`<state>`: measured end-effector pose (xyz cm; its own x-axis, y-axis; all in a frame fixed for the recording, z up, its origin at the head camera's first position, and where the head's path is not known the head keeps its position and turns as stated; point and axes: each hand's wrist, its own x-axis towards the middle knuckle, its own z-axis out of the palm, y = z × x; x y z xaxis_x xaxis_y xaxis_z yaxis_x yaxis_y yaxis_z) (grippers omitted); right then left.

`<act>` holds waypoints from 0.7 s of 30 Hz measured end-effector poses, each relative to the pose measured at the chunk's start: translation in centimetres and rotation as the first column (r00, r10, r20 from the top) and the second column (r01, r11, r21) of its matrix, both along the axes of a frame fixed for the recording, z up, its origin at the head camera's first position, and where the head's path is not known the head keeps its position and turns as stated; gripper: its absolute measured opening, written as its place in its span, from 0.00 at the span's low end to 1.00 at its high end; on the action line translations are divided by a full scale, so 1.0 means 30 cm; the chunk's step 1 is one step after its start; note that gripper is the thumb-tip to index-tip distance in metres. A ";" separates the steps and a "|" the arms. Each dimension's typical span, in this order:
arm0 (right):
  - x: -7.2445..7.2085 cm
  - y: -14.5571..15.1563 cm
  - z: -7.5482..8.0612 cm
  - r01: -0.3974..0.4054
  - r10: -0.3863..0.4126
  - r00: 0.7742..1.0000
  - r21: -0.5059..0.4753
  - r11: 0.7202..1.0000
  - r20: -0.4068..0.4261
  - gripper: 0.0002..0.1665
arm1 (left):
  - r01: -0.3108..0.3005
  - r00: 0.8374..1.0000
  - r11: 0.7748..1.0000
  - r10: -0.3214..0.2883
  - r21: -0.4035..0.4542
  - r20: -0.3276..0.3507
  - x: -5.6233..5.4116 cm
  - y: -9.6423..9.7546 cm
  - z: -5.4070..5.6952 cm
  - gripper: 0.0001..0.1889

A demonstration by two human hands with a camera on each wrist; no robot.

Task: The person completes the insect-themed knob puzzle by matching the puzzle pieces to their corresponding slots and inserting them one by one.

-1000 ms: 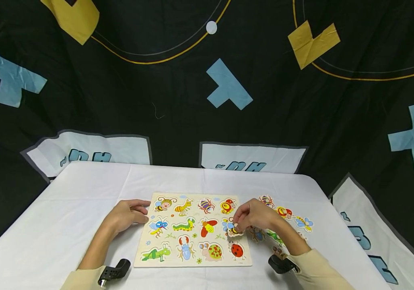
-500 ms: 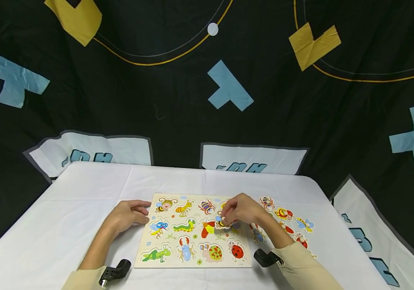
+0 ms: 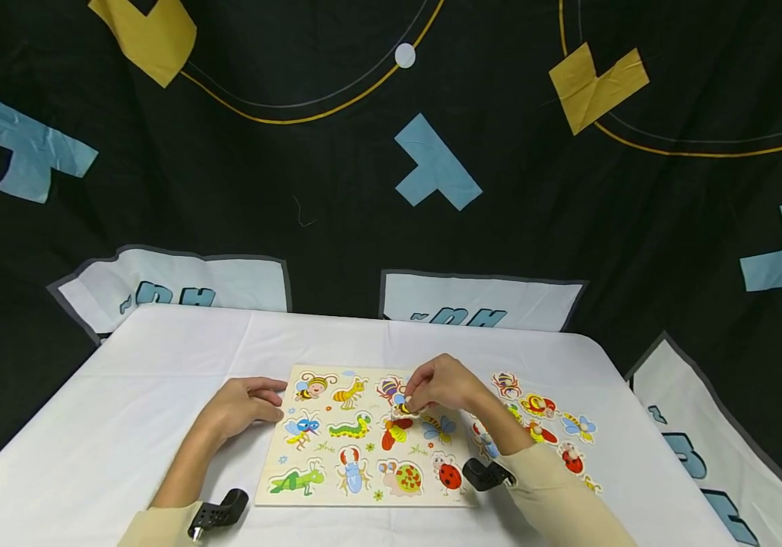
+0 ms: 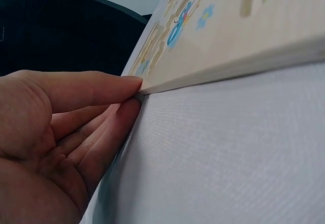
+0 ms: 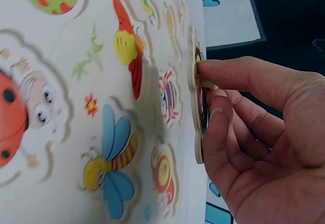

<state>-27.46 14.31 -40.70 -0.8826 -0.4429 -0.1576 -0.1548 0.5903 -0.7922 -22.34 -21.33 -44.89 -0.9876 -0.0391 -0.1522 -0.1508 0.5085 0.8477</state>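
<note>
A wooden peg puzzle board with printed insects lies on the white table. My right hand pinches a bee puzzle piece and holds it above the board, near the spider and red-winged insect pictures. In the right wrist view the piece is seen edge-on, apart from the board, with thumb and fingers at its knob side. My left hand touches the board's left edge with relaxed fingers. The left wrist view shows its fingertips against that edge.
Several loose insect pieces lie right of the board, including a spider, a blue-winged insect and a ladybug. White cloth covers the table. A black curtain hangs behind.
My right hand has carried the bee piece left and farther back, from the board's right side toward its upper middle. The left hand stays at the board's edge.
</note>
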 end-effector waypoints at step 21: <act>-0.057 -0.143 0.023 0.041 -0.040 0.997 0.019 0.999 -0.059 0.06 | 0.009 1.000 1.000 -0.009 0.023 0.000 0.001 -0.003 0.002 0.30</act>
<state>-29.17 10.01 -40.02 -0.9079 -0.4035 -0.1134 -0.1761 0.6127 -0.7704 -22.31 -21.42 -44.82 -0.9879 -0.0268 -0.1530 -0.1463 0.4903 0.8592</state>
